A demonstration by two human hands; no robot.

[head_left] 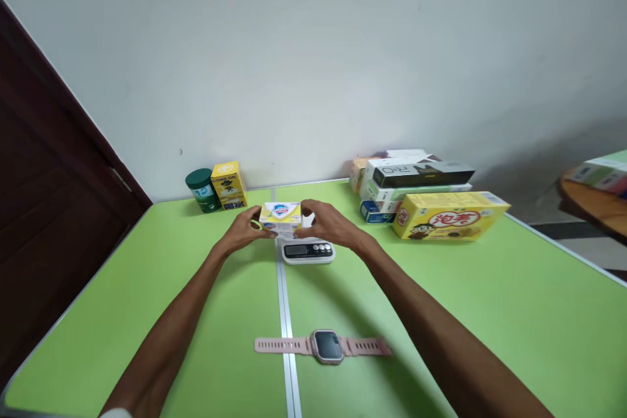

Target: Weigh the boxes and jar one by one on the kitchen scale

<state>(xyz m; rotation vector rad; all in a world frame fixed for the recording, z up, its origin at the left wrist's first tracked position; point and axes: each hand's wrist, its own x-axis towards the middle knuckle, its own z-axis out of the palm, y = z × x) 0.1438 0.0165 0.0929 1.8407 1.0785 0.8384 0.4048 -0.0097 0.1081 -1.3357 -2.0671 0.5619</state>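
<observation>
A small yellow and white box [281, 217] with a blue logo sits on or just above a white digital scale [308, 251] near the middle of the green table [147, 287]. My left hand [245, 227] grips the box's left end. My right hand [326, 222] grips its right end, fingers curled over the top. The scale's dark display and buttons face me. I cannot tell whether the box rests on the scale's plate.
A pink smartwatch [325, 345] lies flat near me across the table's centre seam. A green jar [202, 190] and a yellow box [228, 185] stand at the back left. Stacked boxes [416, 179] and a large yellow carton [448, 215] are at the back right. A brown round table [595, 199] stands far right.
</observation>
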